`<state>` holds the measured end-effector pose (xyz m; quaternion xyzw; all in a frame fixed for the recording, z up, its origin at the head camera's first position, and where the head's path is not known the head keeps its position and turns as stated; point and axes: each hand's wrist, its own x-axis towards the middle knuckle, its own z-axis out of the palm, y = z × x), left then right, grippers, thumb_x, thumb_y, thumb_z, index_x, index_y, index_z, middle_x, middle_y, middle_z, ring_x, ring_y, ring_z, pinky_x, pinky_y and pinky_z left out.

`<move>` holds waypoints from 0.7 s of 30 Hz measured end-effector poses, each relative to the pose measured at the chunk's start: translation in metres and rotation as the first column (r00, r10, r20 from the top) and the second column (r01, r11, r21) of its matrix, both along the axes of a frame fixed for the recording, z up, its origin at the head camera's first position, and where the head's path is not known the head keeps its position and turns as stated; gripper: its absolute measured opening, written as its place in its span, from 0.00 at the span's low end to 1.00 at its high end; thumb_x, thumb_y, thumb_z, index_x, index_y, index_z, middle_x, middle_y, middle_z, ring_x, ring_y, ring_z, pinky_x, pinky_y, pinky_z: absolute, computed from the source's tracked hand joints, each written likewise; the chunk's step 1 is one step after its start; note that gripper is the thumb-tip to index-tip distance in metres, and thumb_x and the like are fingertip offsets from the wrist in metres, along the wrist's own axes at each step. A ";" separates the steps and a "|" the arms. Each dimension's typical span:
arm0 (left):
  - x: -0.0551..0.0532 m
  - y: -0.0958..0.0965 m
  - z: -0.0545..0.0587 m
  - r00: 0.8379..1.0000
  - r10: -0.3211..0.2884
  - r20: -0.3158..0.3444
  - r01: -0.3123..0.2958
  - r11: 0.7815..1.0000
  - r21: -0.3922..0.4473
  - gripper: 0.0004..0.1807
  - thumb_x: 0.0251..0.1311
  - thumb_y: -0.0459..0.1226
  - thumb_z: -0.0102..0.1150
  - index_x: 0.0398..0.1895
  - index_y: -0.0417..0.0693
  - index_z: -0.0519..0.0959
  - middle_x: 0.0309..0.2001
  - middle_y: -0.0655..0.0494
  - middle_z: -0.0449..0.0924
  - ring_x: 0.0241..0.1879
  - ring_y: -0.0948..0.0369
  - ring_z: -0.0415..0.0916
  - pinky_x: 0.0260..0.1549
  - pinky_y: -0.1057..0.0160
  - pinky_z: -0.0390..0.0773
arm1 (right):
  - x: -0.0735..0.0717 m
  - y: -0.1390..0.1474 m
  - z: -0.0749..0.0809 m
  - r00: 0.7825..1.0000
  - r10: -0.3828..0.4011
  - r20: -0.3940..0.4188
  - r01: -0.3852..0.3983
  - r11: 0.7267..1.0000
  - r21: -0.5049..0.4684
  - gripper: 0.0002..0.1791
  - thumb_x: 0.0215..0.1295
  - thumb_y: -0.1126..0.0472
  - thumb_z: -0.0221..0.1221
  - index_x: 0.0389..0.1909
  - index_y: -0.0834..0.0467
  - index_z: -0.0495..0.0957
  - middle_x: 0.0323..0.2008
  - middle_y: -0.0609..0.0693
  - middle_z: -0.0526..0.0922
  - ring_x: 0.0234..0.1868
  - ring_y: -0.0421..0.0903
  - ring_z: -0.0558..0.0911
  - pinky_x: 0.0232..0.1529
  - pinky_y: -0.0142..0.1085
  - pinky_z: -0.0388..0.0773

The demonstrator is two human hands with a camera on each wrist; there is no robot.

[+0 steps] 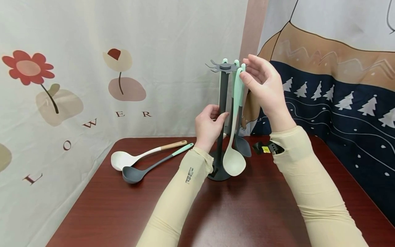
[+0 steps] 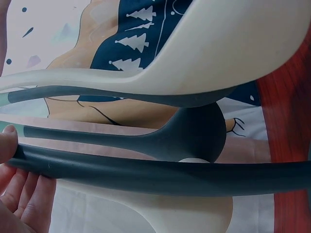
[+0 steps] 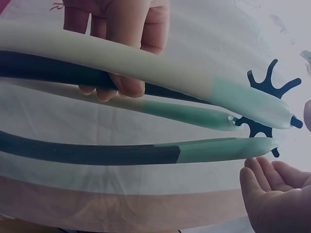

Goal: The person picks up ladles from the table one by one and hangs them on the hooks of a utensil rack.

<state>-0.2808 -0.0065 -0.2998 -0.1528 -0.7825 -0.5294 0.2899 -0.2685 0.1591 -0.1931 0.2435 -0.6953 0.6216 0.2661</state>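
My left hand (image 1: pixel 210 125) grips the dark pole of a utensil stand (image 1: pixel 224 99); its thumb and fingers also show on the pole in the left wrist view. Several mint-handled utensils hang from the stand's hooked top (image 1: pixel 225 67). At the front is a cream ladle (image 1: pixel 234 162), with a dark grey utensil (image 1: pixel 242 146) behind it. Beside the handle tops, my right hand (image 1: pixel 262 80) is raised with fingers loosely extended. In the right wrist view, that hand (image 3: pixel 279 196) is close to a hung handle (image 3: pixel 226 148); whether it touches cannot be told.
On the table's left lie a white ladle (image 1: pixel 124 160) with a wooden-coloured handle end and a dark grey ladle (image 1: pixel 134 175) with a mint handle. A patterned curtain (image 1: pixel 327 113) hangs behind on the right. The brown table (image 1: pixel 247 212) runs toward me.
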 end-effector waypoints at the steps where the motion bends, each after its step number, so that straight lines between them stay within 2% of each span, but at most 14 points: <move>1: 0.000 0.000 0.000 1.000 0.000 -0.001 0.000 1.000 0.000 0.09 0.60 0.38 0.69 0.40 0.45 0.82 0.34 0.54 0.84 0.34 0.62 0.81 0.36 0.68 0.78 | 0.000 -0.001 0.000 1.000 -0.010 0.001 0.010 1.000 -0.001 0.29 0.66 0.62 0.62 0.66 0.63 0.70 0.61 0.57 0.76 0.62 0.48 0.75 0.65 0.36 0.67; 13: -0.001 0.000 -0.001 1.000 -0.002 -0.001 0.002 1.000 0.005 0.09 0.60 0.39 0.69 0.39 0.46 0.82 0.34 0.55 0.84 0.34 0.62 0.81 0.36 0.69 0.79 | -0.007 -0.005 -0.002 0.998 -0.064 -0.004 0.064 0.998 0.007 0.20 0.68 0.60 0.61 0.58 0.63 0.78 0.51 0.52 0.78 0.50 0.46 0.78 0.54 0.34 0.73; 21: -0.002 0.000 -0.003 1.000 -0.005 0.005 0.005 1.000 0.020 0.08 0.60 0.39 0.69 0.39 0.46 0.82 0.34 0.55 0.84 0.34 0.63 0.81 0.37 0.67 0.79 | -0.007 -0.009 -0.005 0.995 -0.105 -0.002 0.105 0.994 0.023 0.19 0.69 0.57 0.60 0.57 0.61 0.78 0.48 0.50 0.78 0.47 0.45 0.78 0.52 0.32 0.73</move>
